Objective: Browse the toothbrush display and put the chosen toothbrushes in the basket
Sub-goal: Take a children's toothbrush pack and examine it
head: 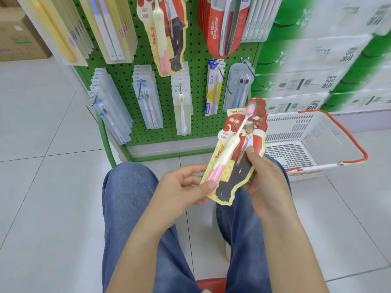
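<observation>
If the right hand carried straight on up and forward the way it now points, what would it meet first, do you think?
Probably the green pegboard, near its hanging toothbrush packs; the right hand points up-left, so the basket lies off its line. Depth is unclear.

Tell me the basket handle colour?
Orange-red handle on a white basket, clearest in the head view.

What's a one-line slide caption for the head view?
Both hands, left hand and right hand, hold a packaged toothbrush beside the basket.

A person in blue denim jeans [131, 208], forearms bare and sleeveless in view, a pale shoe [228, 251] beside the right leg
</observation>
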### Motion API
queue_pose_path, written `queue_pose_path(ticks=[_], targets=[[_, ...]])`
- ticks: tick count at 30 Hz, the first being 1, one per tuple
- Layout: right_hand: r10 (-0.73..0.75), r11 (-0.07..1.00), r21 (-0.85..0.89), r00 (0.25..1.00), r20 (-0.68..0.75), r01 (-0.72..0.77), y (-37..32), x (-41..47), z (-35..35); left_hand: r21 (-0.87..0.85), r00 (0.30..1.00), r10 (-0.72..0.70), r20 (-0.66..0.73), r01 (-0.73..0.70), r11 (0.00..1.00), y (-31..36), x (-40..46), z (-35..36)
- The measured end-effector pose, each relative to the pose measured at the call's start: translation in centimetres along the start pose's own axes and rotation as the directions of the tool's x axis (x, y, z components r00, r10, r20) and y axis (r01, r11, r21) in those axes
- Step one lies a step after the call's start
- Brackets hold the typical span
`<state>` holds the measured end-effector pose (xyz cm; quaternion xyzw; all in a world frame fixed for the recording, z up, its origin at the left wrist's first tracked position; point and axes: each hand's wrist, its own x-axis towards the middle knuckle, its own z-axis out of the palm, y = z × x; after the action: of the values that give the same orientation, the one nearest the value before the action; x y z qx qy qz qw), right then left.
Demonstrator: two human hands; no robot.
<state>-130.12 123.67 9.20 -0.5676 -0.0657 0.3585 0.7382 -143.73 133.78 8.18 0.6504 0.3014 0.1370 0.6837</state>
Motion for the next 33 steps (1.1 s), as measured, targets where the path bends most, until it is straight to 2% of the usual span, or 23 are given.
queue_pose_path(ticks=[5,10,13,16,18,21,23,25,27,30,33], targets=[[-0.012,1.0,0.004,0.997,0.081,0.012,-0.2,-0.3,0.1,-0.069,0.994,0.024,-0.111,-0.032,0.997,0.0,0.3,0.0],[-0.043,0.999,0.013,0.998,0.041,0.043,-0.1,-0.3,0.2,0.102,0.973,0.117,-0.201,-0.098,0.99,-0.6,0.5,0.6],[-0.095,0.995,-0.03,0.995,-0.013,0.094,0.3,-0.2,0.3,0.178,0.976,0.167,-0.138,-0.142,0.974,-0.5,0.4,1.2],[-0.126,0.991,-0.052,0.992,-0.028,0.124,0.6,-0.4,0.6,0.418,0.97,0.243,0.009,-0.224,0.88,-0.4,0.6,2.1],[-0.131,0.99,-0.057,0.991,-0.021,0.13,0.7,-0.5,0.8,0.533,0.961,0.272,0.053,-0.258,0.806,-0.3,0.8,2.7],[-0.145,0.986,-0.079,0.989,0.003,0.145,0.7,-0.6,1.0,0.681,0.91,0.414,0.002,-0.305,0.666,-0.6,1.3,3.1],[-0.149,0.984,-0.092,0.988,0.042,0.153,0.5,-0.7,1.2,0.707,0.865,0.498,-0.066,-0.311,0.634,-1.0,1.3,3.0],[-0.142,0.983,-0.103,0.987,0.071,0.149,0.3,-0.8,1.3,0.658,0.849,0.515,-0.121,-0.32,0.682,-1.0,1.3,2.7],[-0.139,0.985,-0.098,0.989,0.046,0.143,0.2,-0.9,1.3,0.509,0.868,0.466,-0.17,-0.328,0.796,-0.5,1.2,2.4],[-0.139,0.989,-0.052,0.989,-0.049,0.137,0.3,-0.5,1.2,0.178,0.936,0.277,-0.218,-0.241,0.954,0.7,0.7,1.9],[-0.126,0.99,-0.064,0.991,-0.041,0.123,0.3,-0.2,0.8,-0.201,0.985,0.118,-0.127,-0.142,0.969,1.0,0.1,1.7]])
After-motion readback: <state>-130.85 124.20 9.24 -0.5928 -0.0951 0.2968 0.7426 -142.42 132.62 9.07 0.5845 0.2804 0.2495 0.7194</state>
